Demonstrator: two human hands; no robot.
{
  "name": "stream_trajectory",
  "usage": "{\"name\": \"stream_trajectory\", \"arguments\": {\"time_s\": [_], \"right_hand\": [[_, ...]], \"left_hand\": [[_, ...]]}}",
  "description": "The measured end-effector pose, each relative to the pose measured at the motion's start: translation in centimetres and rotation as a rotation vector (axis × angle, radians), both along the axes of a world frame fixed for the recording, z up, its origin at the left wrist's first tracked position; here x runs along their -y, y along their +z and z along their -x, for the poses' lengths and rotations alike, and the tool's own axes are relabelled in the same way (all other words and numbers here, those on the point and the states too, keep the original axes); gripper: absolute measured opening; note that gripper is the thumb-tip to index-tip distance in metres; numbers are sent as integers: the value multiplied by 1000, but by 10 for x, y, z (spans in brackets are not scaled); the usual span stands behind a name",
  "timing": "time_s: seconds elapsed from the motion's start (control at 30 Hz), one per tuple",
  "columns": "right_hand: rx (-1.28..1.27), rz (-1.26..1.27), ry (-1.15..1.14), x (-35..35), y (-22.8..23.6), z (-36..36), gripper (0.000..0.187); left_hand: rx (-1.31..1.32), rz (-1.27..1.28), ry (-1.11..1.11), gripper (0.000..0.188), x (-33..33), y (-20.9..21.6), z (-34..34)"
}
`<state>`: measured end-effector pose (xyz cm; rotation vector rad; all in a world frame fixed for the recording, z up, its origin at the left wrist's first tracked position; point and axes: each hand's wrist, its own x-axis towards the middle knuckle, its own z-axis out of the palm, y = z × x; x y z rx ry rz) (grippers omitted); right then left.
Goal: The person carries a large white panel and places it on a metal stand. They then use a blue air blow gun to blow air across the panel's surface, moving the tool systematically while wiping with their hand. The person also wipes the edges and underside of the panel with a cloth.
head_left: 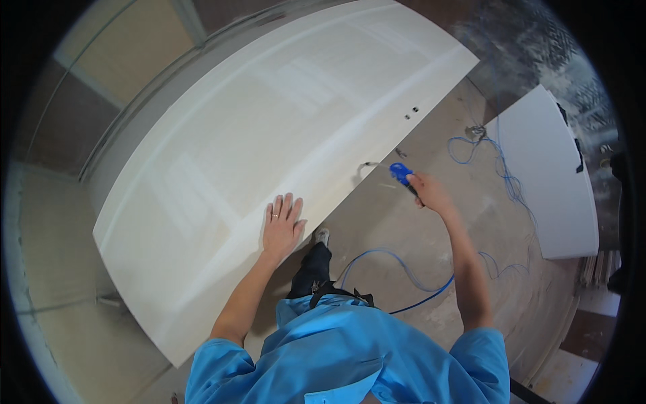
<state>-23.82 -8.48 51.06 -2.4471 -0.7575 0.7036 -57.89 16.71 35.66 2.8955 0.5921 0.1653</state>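
The blue air gun [400, 172] was gripped in my right fingers [418, 182], its thin tip [367, 163] at the edge of the white panel [269, 148]; my left fingers [288, 206] lay extended, flat on it, and a dipped right wrist might have scratched it

Free room lies above the white panel [269, 128], while blue hose [431, 297] crosses the floor [367, 225].

Separate white panel [548, 185] at right; black pieces [579, 156] along its outer edge; pale strips [607, 271] near its lower corner; brownish floor [420, 232] with whitish scuffs.
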Motion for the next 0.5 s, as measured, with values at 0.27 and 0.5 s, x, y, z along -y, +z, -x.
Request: {"name": "stream_trajectory", "arguments": {"time_s": [0.27, 0.5], "right_hand": [[299, 180, 195, 7, 59, -117, 46], [-294, 111, 180, 23, 77, -175, 45]], "left_hand": [[37, 57, -204, 66, 5, 9, -175], [66, 83, -304, 65, 21, 19, -312]]}}
